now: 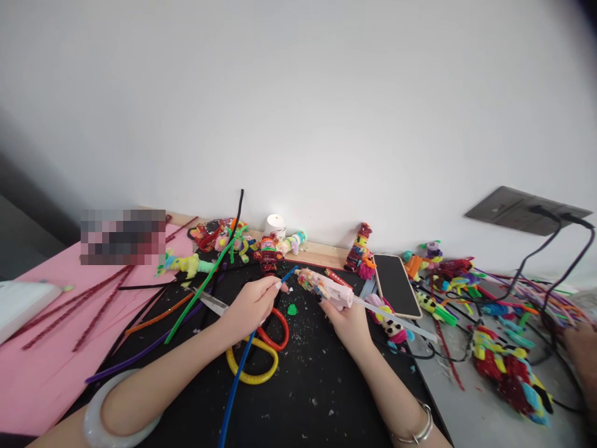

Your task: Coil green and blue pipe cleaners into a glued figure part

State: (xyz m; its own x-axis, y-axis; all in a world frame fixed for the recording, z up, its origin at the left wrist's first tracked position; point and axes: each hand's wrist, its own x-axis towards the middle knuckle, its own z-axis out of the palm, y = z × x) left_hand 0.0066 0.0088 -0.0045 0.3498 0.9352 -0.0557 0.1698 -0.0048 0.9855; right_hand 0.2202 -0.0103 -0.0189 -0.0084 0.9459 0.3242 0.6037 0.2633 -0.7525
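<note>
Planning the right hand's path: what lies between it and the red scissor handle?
In the head view, a green scrap lies between the red handle and the right hand, on the speckled black mat.

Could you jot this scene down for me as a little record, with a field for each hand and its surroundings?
Left hand: pinching a blue fuzzy stem
Right hand: gripping a glue gun, glue stick jutting from its back
Stem tip and nozzle: very close; contact unclear
Below left hand: scissors with red and yellow handles, on a black mat
Far side: fuzzy figures near the wall
Right side: phone, dark screen
</note>
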